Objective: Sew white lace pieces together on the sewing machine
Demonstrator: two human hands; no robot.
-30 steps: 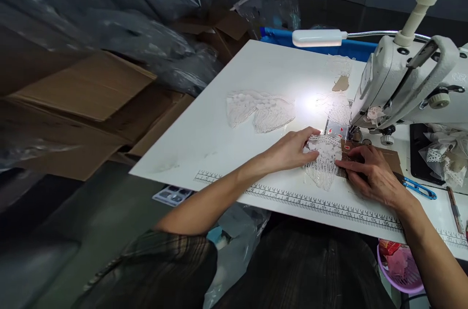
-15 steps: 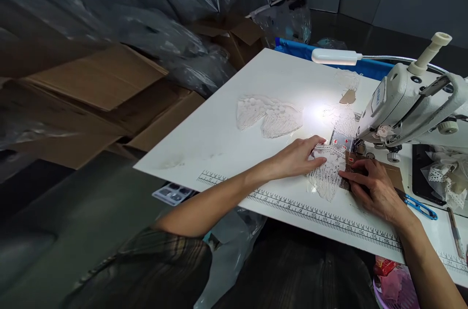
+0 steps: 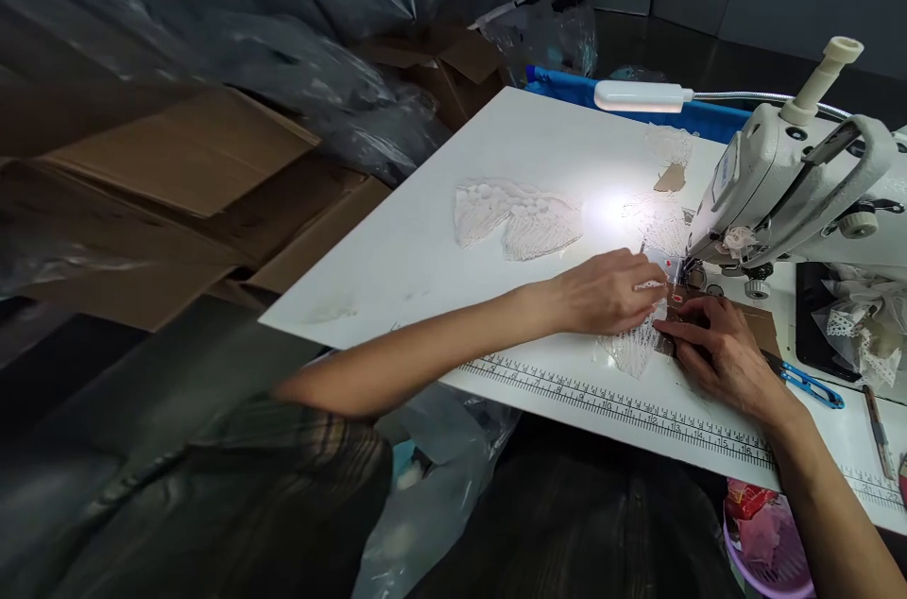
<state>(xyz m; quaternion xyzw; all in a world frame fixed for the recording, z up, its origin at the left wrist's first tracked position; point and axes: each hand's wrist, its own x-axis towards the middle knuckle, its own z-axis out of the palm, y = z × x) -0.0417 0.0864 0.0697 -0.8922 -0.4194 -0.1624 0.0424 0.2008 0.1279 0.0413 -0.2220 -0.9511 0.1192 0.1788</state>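
Observation:
A white lace piece (image 3: 633, 355) lies on the sewing table in front of the sewing machine (image 3: 747, 202), its upper part covered by my left hand (image 3: 615, 292). The fingers of that hand are bent together on the lace close to the needle area; their tips are partly hidden. My right hand (image 3: 733, 358) rests flat with fingers apart, its index fingertip touching the lace's right edge. Beneath that hand is a brown board (image 3: 758, 327). Blue-handled thread snips (image 3: 812, 385) lie just right of my right hand.
More lace pieces (image 3: 542, 226) lie left of the lamp's glare. The lamp (image 3: 641, 96) hangs over the table's back. A printed ruler (image 3: 609, 405) runs along the front edge. Lace scraps (image 3: 864, 330) sit at right, a purple basket (image 3: 772, 571) below. Cardboard boxes (image 3: 191, 155) stand at left.
My left hand has moved right across the lace, its fingers going from spread to bent together near the needle. My right hand stays nearly in place. The view has shifted slightly.

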